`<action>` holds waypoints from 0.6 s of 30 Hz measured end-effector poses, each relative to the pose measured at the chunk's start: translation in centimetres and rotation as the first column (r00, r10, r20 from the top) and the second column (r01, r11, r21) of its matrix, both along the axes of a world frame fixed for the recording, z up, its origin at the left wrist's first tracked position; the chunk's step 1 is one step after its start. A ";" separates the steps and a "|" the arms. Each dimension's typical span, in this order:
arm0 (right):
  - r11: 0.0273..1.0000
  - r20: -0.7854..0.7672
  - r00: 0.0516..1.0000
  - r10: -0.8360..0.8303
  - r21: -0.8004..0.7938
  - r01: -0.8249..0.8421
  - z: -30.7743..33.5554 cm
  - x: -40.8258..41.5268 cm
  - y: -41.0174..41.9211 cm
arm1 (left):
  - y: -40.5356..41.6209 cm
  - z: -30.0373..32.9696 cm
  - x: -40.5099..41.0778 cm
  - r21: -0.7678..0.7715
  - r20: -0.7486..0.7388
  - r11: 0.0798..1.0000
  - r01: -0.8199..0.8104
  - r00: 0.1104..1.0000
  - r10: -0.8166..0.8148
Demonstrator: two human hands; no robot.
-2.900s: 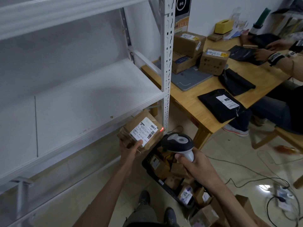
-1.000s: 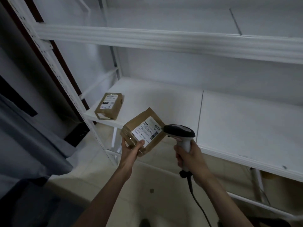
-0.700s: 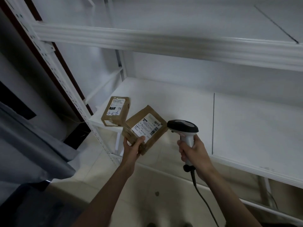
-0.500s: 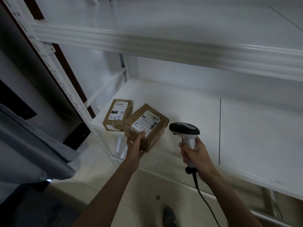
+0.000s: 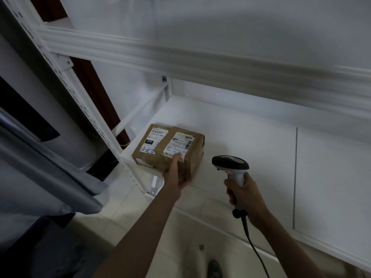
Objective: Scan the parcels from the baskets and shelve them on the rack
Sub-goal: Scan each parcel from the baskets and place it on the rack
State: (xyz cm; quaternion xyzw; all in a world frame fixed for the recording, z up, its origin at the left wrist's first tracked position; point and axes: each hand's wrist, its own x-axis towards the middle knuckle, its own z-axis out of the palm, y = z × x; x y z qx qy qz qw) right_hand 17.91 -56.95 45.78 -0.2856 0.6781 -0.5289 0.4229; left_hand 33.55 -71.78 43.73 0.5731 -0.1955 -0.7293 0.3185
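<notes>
My left hand (image 5: 175, 173) grips a brown cardboard parcel (image 5: 187, 151) with a white label, thumb on top and fingers underneath. The parcel sits at the left front of the white rack shelf (image 5: 251, 141), pressed against a second brown parcel (image 5: 147, 146) with blue handwriting that lies on the shelf. I cannot tell whether the held parcel rests fully on the shelf. My right hand (image 5: 244, 192) grips the handle of a white and black barcode scanner (image 5: 230, 164), held in front of the shelf to the right of the parcels, its cable hanging down.
An upper white shelf beam (image 5: 200, 63) runs overhead. A perforated rack upright (image 5: 84, 109) stands at the left, with grey fabric (image 5: 40, 177) beyond it. The tiled floor (image 5: 152, 227) and my shoe lie below.
My left hand has carried the parcel forward and left onto the shelf, up against the parcel lying there. The scanner hand has stayed roughly in place.
</notes>
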 end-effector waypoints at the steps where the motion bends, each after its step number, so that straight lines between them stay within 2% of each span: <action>1: 1.000 0.001 1.000 0.005 0.001 -0.005 -0.1 0.0 -0.2 | -0.3 -0.1 0.1 0.001 -0.003 1.000 -0.007 1.000 0.007; 18: 1.000 -0.008 1.000 0.018 -0.013 -0.018 0.2 0.7 0.1 | -2.6 0.3 2.2 -0.026 0.014 0.999 -0.021 1.000 0.021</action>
